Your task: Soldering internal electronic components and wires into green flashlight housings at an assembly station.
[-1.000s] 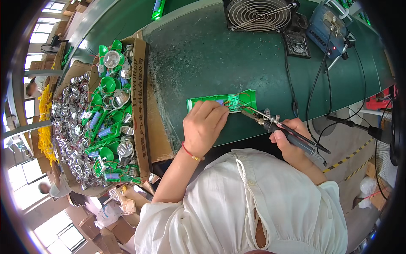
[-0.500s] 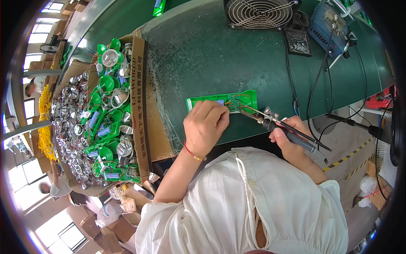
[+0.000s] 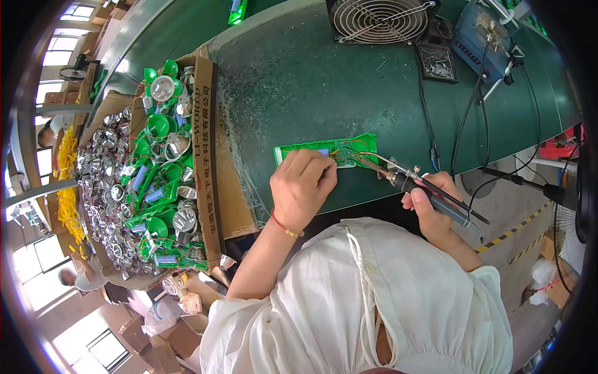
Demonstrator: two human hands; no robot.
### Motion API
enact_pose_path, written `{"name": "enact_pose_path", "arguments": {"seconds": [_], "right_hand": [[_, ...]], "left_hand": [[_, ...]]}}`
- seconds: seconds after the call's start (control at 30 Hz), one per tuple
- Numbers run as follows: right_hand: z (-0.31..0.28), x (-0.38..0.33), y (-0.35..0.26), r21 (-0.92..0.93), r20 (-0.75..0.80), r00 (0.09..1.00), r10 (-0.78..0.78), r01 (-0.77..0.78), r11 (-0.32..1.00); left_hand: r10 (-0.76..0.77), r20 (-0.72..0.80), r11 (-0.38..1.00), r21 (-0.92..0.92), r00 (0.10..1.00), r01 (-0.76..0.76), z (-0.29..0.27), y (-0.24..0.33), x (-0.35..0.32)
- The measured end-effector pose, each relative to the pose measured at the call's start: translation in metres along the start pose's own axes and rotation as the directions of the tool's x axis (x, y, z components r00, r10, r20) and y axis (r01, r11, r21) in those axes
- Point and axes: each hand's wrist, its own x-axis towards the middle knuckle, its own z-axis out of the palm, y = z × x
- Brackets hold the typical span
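A long green plastic casing [image 3: 369, 145] lies on the bench in front of me, with a small circuit board and thin colored wires [image 3: 346, 153] in its open side. My left hand [image 3: 303, 187] rests over the casing's near left part, fingers pinched together; whatever they hold is hidden beneath them. In my right hand [image 3: 431, 204] is a dark soldering iron [image 3: 445, 209] with a thin metal feed tube fixed along it. Its tip points left and reaches the wires at the board; whether it touches is too small to tell.
Left of the casing stands a cardboard box [image 3: 208, 143] full of green housings, blue cells and shiny reflectors. A fan with a wire guard [image 3: 381, 22], a small dark tray [image 3: 437, 62] and a blue soldering unit [image 3: 479, 47] stand at the back. Cables [image 3: 464, 134] trail down on the right.
The soldering iron in my right hand has shifted slightly, its tip now farther left and up over the board. My left hand has hardly moved.
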Motion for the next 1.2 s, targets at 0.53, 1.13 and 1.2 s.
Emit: {"name": "enact_pose_path", "arguments": {"seconds": [0.53,1.13,1.2], "right_hand": [[-0.020,0.020,0.017,0.096,-0.157,0.983,-0.100,0.116,0.989],[-0.019,0.052,0.024,0.084,-0.263,0.965,-0.024,0.048,0.995],[-0.018,0.052,0.023,0.022,-0.275,0.961,0.007,-0.001,1.000]], "left_hand": [[0.055,0.067,0.997,-0.052,0.996,-0.051,-0.019,-0.004,0.013],[-0.451,-0.044,0.717,0.578,0.892,0.391,-0.059,-0.130,0.233],[-0.502,-0.192,0.639,0.574,0.843,0.512,-0.031,-0.162,0.279]]}}
